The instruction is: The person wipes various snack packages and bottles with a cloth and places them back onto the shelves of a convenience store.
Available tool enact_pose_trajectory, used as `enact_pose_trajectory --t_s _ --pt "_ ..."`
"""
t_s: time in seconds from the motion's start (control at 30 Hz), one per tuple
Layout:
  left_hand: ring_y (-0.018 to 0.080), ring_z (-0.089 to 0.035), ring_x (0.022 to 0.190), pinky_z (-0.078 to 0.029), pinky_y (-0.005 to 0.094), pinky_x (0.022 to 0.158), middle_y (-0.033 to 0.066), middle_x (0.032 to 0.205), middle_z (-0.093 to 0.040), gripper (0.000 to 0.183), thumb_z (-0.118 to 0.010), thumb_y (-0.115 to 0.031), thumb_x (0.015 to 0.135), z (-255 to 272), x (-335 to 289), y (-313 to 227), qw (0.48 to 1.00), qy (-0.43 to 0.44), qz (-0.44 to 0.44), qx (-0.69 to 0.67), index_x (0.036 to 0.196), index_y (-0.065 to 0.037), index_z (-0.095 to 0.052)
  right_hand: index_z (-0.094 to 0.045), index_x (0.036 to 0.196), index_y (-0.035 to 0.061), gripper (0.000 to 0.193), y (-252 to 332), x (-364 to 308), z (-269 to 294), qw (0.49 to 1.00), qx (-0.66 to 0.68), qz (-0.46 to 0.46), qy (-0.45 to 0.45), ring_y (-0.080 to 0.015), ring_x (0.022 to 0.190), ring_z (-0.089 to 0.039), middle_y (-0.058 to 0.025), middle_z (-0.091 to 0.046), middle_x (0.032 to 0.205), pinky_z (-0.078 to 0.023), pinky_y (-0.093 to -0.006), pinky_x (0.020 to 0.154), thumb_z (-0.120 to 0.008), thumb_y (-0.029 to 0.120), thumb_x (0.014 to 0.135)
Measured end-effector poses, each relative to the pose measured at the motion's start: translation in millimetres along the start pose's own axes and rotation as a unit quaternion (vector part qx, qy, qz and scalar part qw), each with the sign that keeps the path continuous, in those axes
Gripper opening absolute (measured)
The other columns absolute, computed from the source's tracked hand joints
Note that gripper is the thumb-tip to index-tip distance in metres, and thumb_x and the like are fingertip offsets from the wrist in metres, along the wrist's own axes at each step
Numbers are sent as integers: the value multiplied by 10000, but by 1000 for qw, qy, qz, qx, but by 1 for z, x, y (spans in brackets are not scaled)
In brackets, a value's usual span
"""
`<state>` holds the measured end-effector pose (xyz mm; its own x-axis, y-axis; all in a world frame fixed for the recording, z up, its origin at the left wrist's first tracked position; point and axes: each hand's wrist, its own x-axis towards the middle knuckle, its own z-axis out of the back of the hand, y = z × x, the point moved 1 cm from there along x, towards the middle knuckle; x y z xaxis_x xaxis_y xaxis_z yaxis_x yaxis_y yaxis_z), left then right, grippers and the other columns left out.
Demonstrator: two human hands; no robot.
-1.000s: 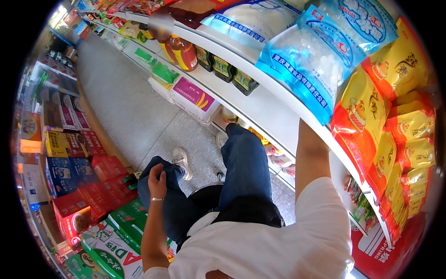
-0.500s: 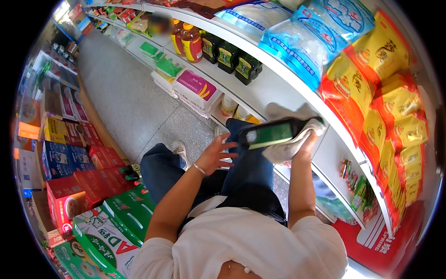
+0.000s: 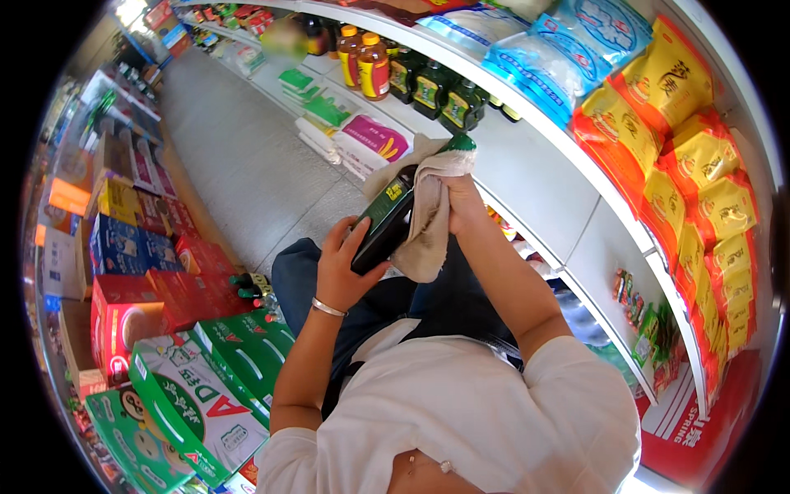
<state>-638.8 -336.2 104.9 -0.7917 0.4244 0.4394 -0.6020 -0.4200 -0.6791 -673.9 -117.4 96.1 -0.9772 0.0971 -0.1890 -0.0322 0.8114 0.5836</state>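
A dark bottle (image 3: 381, 233) with a green label is held at a slant above my lap. My left hand (image 3: 341, 270), with a silver bangle on the wrist, grips its lower end, fingers along one side and thumb on the other. A greyish-white cloth (image 3: 426, 235) drapes over the upper part of the bottle and hangs down its right side. My right hand (image 3: 466, 202) is closed on the cloth near the bottle's top end, which the fabric mostly hides. Something green pokes out at the cloth's upper edge.
On the shelf ahead stand similar dark bottles (image 3: 431, 87) and amber bottles with yellow caps (image 3: 374, 67). Yellow-red bags (image 3: 658, 78) and blue-white bags (image 3: 568, 53) fill the upper shelf at right. Green cartons (image 3: 185, 403) and red boxes (image 3: 123, 317) are stacked at left.
My left hand, open and apart from the bottle before, now grips its lower end. Bottle, cloth and right hand have moved left, and the bottle has turned so its lower end points toward me.
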Motion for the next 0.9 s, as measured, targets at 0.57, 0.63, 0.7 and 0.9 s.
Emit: enact_pose_trajectory --t_s 0.57,0.63,0.7,0.9 --pt "183 -492 1054 -374 296 914 99 1175 -501 691 -694 -210 678 16 -8 4 933 -160 170 -274 1259 -1 -385 -509 1147 111 370 -98 -24 -39 955 -92 -111 261 -187 1060 -487 -51 -505 1158 -395 -329 921 -601 221 805" --pt "164 -491 1040 -376 285 903 84 1175 -495 684 -679 -281 713 17 -18 8 816 -104 221 -524 1261 -3 -378 -492 1147 97 333 -96 -11 -42 954 -80 -134 257 -165 948 -548 -44 -533 1128 -460 -319 832 -532 252 854" --pt "142 -499 1004 -389 267 870 92 1141 -515 630 -618 -388 779 22 -21 2 762 -70 247 -595 1228 6 -417 -487 1131 83 332 -89 -9 -49 954 -23 -184 235 -156 895 -564 -39 -555 1074 -472 -312 796 -549 237 844" --pt "183 -560 902 -437 296 797 127 1053 -572 418 -597 -255 812 82 28 -4 948 -243 117 -171 1109 24 -506 -478 1108 29 534 -70 -4 -50 872 -442 91 189 -228 891 -577 -89 -590 953 -452 -314 760 -701 271 687"
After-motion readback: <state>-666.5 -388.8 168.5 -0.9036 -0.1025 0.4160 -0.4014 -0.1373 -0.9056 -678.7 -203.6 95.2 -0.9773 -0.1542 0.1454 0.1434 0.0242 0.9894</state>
